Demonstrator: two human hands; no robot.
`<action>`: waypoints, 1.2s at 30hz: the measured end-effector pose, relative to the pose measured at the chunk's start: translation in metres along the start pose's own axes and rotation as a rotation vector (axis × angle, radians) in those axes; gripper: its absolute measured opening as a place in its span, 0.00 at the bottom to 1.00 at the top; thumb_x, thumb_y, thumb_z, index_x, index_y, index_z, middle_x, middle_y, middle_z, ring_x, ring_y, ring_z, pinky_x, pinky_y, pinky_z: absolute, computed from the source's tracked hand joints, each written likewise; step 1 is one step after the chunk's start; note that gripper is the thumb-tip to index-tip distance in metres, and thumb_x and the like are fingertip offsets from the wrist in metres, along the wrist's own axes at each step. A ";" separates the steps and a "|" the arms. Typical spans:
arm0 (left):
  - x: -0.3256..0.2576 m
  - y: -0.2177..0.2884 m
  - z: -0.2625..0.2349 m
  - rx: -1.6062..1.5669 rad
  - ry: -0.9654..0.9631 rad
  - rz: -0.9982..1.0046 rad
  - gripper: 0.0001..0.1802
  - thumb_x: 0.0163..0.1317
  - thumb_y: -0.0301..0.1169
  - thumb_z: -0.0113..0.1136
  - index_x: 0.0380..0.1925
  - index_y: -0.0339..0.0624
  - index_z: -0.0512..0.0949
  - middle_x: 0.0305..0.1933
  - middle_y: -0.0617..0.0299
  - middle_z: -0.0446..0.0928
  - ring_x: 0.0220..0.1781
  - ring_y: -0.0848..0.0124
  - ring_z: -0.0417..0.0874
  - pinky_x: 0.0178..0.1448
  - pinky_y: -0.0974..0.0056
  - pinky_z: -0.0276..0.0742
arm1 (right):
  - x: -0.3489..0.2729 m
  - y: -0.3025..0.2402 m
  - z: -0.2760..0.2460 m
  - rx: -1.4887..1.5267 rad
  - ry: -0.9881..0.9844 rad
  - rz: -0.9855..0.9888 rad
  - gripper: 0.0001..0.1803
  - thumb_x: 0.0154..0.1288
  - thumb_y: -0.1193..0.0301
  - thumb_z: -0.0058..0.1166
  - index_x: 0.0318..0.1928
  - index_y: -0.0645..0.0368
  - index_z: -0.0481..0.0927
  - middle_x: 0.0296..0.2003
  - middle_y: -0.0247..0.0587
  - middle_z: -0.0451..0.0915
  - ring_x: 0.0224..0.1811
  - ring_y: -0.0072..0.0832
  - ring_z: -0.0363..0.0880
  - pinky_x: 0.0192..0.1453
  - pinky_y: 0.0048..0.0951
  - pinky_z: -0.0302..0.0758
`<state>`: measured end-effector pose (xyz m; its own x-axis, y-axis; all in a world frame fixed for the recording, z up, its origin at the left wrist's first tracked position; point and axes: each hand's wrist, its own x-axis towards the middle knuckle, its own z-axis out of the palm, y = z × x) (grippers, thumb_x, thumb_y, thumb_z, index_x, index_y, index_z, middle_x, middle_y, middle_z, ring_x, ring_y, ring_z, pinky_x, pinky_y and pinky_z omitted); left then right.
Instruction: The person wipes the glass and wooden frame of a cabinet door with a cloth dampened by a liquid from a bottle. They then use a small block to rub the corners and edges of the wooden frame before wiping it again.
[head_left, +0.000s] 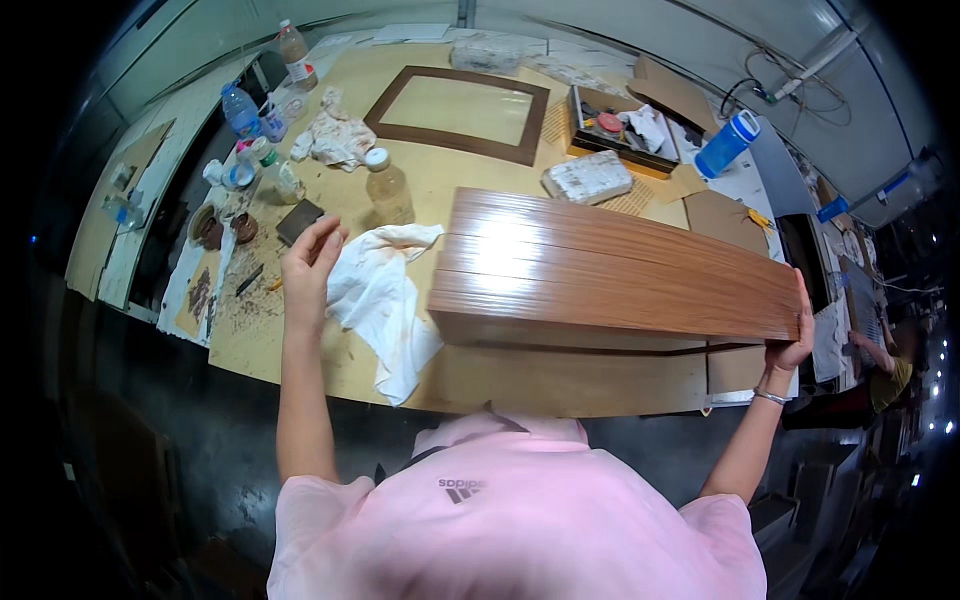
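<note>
Your pink shirt (520, 510) is closest. Your right hand (792, 345) grips the shiny brown wooden board (610, 270); keep it steady. Your left hand (310, 265) holds the white cloth (385, 300); wipe gently.

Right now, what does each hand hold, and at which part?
The right hand grips the stack of glossy wooden boards at its right end. The left hand holds the white cloth by its upper edge.
</note>
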<state>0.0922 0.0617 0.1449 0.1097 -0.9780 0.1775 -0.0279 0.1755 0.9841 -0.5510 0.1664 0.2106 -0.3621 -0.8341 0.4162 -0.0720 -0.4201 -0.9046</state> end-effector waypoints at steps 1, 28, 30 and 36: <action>0.004 -0.030 -0.027 0.183 0.051 -0.023 0.22 0.62 0.35 0.64 0.54 0.34 0.78 0.47 0.57 0.81 0.47 0.75 0.80 0.49 0.72 0.74 | -0.001 -0.001 0.001 0.000 0.002 -0.002 0.37 0.67 0.57 0.35 0.71 0.69 0.60 0.71 0.55 0.62 0.73 0.41 0.61 0.77 0.39 0.53; 0.173 -0.166 -0.035 0.387 0.052 0.015 0.31 0.48 0.28 0.75 0.53 0.32 0.75 0.48 0.52 0.82 0.49 0.62 0.83 0.56 0.61 0.77 | -0.006 0.000 0.013 -0.026 0.003 0.015 0.39 0.69 0.55 0.35 0.72 0.72 0.54 0.72 0.60 0.56 0.76 0.48 0.52 0.79 0.48 0.47; 0.160 -0.155 -0.035 0.577 0.052 -0.013 0.28 0.49 0.31 0.74 0.50 0.32 0.76 0.47 0.51 0.82 0.49 0.61 0.83 0.55 0.60 0.77 | -0.008 -0.001 0.014 -0.015 0.040 0.027 0.40 0.69 0.55 0.34 0.73 0.71 0.53 0.73 0.61 0.54 0.77 0.48 0.51 0.80 0.48 0.45; 0.096 -0.107 -0.023 0.976 -0.241 -0.098 0.17 0.52 0.33 0.71 0.38 0.31 0.82 0.36 0.51 0.83 0.39 0.60 0.83 0.44 0.56 0.76 | -0.008 -0.004 0.016 -0.125 0.066 0.018 0.40 0.68 0.54 0.34 0.72 0.71 0.54 0.73 0.60 0.55 0.77 0.48 0.52 0.79 0.48 0.46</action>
<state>0.1281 -0.0483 0.0569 -0.0455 -0.9988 -0.0163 -0.8424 0.0296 0.5381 -0.5328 0.1693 0.2124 -0.4247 -0.8140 0.3962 -0.1786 -0.3537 -0.9182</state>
